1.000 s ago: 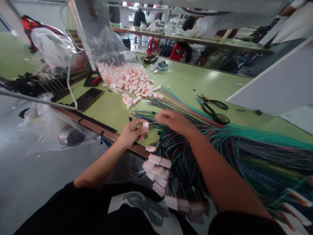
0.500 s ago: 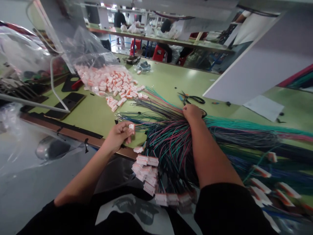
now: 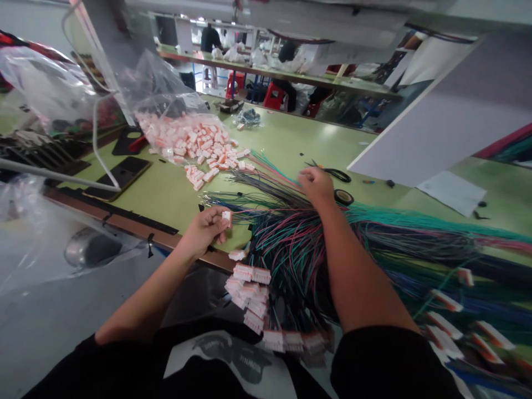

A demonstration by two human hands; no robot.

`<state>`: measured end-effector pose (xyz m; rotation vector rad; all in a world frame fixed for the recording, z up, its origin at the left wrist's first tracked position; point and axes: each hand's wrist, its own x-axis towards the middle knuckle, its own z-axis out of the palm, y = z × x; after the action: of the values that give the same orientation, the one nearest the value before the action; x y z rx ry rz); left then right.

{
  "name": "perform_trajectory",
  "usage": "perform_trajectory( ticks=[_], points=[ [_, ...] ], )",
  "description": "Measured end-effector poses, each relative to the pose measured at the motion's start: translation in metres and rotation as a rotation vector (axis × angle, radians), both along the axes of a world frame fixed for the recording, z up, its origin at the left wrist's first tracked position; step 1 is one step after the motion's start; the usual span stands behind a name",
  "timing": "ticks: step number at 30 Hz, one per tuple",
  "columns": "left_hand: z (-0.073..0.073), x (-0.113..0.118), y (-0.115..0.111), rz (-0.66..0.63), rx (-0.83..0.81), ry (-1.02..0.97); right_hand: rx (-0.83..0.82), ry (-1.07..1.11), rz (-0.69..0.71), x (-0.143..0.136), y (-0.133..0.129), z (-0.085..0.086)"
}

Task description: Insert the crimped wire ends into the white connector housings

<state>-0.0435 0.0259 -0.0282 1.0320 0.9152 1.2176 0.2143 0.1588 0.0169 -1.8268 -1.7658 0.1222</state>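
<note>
RH (image 3: 316, 185) now nearer LH (image 3: 205, 230) conn. (image 3: 226, 218)

The left hand (image 3: 209, 228) pinches a white connector (image 3: 226, 217) beside the spread bundle of wires (image 3: 291, 227).

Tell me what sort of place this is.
Probably a factory workshop, perhaps for electrical wiring: long bundles of coloured wires lie across a green workbench, beside a heap of small white-and-orange connectors, and another long bench stands behind, with people at it.
</note>
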Motion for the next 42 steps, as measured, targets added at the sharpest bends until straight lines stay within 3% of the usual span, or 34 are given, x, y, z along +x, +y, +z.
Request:
perform_trajectory(
  ticks=[5, 11, 22, 28, 42],
  points=[
    [-0.003, 0.000, 0.001, 0.012, -0.002, -0.011, -0.062, 0.002, 0.477, -0.050, -0.032, 0.011],
    [-0.004, 0.000, 0.003, 0.008, -0.017, -0.035, -0.132, 0.027, 0.703, -0.078, -0.060, 0.013],
    [-0.003, -0.001, 0.003, -0.003, 0.003, -0.023, -0.129, 0.150, 0.798, -0.099, -0.073, 0.006],
    [-0.004, -0.001, 0.004, -0.010, 0.037, -0.021, -0.118, 0.160, 0.795, -0.094, -0.073, 0.010],
    [-0.001, -0.001, 0.003, 0.003, 0.010, -0.004, -0.060, -0.011, 0.768, -0.100, -0.076, 0.008]
  ],
)
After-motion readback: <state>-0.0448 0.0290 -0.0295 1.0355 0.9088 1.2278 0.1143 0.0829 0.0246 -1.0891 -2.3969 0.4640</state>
